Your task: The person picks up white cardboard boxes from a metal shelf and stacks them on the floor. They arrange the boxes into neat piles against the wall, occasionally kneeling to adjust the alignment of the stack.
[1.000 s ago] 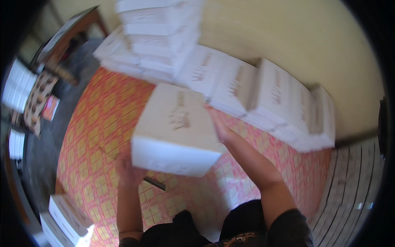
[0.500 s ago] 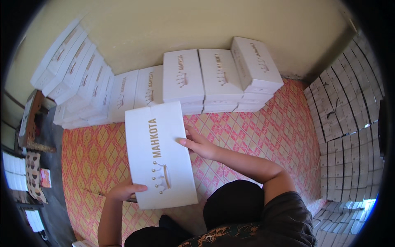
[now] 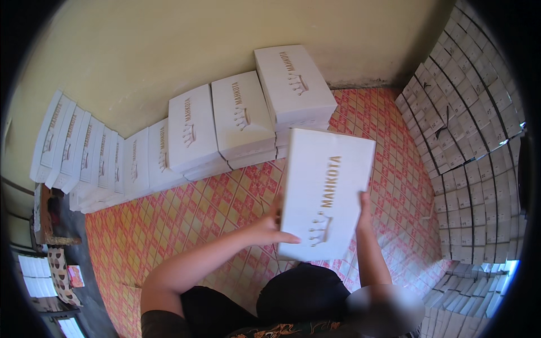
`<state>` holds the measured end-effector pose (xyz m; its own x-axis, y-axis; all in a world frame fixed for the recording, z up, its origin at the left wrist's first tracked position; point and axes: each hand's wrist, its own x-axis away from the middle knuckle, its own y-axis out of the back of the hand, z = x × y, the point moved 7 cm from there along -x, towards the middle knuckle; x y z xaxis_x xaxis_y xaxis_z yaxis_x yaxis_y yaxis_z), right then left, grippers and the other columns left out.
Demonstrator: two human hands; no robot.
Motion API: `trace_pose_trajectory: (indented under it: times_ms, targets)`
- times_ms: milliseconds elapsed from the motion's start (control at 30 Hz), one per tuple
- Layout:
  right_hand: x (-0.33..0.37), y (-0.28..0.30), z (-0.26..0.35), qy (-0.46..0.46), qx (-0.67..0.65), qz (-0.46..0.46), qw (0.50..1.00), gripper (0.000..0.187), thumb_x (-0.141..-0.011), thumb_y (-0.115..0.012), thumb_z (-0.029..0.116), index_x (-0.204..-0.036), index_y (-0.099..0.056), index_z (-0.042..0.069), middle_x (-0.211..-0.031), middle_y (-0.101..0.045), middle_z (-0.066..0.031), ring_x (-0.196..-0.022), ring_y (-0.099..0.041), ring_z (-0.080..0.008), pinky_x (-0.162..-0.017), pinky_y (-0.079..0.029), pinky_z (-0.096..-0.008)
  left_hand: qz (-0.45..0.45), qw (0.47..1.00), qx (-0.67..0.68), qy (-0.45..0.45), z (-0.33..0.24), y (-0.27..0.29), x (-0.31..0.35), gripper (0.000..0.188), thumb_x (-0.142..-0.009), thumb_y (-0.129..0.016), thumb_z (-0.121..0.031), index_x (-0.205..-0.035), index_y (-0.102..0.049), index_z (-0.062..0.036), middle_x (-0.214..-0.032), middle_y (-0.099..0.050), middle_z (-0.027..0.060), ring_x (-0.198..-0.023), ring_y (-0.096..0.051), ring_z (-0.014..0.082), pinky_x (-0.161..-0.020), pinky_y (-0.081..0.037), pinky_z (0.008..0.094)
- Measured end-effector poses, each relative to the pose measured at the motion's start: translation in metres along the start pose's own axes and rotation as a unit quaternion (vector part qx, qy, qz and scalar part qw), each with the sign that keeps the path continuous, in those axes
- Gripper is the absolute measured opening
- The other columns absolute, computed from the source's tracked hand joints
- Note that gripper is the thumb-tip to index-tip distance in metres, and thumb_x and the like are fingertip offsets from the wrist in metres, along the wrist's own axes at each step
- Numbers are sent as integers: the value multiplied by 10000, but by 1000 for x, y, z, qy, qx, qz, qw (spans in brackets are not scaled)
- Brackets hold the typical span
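A white cardboard box point(image 3: 304, 186) with gold lettering and a gold crown drawing is held up over the floor in front of my knees. Its printed face is turned up toward me. My left hand point(image 3: 275, 226) grips the lower left side, with the thumb on the printed face and the other fingers mostly hidden behind. On the right edge, my right hand point(image 3: 365, 211) clasps the box with its fingers largely out of sight underneath.
Along the wall stand stacks of matching white boxes point(image 3: 194, 124), highest at the right end point(image 3: 296, 84). A patterned red and yellow floor covering point(image 3: 169, 225) lies below. Tall piles of strapped white cartons point(image 3: 473, 186) line the right side. A wooden piece of furniture point(image 3: 45, 219) and dotted cushion point(image 3: 59, 276) are at left.
The box has moved to the right, away from its place at centre left, with both hands on it. My view has turned, so the wall stacks appear farther left.
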<state>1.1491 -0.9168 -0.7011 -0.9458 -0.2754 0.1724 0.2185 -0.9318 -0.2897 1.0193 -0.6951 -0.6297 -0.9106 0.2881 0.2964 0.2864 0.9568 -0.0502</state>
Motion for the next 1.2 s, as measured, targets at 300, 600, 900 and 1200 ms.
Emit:
trace_pose_trajectory:
  times_ms: [300, 600, 900, 1200]
  targets:
    - [55, 95, 5, -8, -198, -63, 978, 817, -819, -250, 683, -1368, -237, 78, -1375, -306, -124, -1255, -309, -301, -1007, -282, -432, 20, 978, 163, 129, 30, -73, -127, 1000, -654, -745, -242, -1381, -82, -58, -1322, -334, 204, -1224, -343, 329, -953, -361, 431]
    - [-6, 65, -23, -110, -141, -228, 957, 818, -783, -488, 569, -1372, -47, 210, -1332, -282, -182, -1172, -363, -411, -831, -385, -590, -32, 964, 179, 194, 37, -57, -219, 835, -703, -688, -373, -1346, -221, -118, -1173, -504, 140, -1087, -494, 306, -748, -485, 500]
    - [-156, 42, -14, -87, -43, -222, 970, 893, -737, -643, 343, -1353, -18, 179, -1262, -337, -221, -1056, -470, -391, -764, -452, -552, -133, 955, 212, 158, 46, -3, -260, 877, -774, -612, -410, -1398, -30, -206, -1411, -176, 117, -1298, -179, 354, -987, -230, 544]
    - [-233, 10, -35, -133, -48, -145, 979, 1012, -674, -714, 316, -1379, -22, 97, -1341, -194, -233, -1167, -357, -386, -744, -509, -484, -127, 958, 224, 125, 50, 21, -247, 862, -818, -566, -313, -1406, 54, -205, -1464, 44, 112, -1346, -42, 287, -1023, -179, 529]
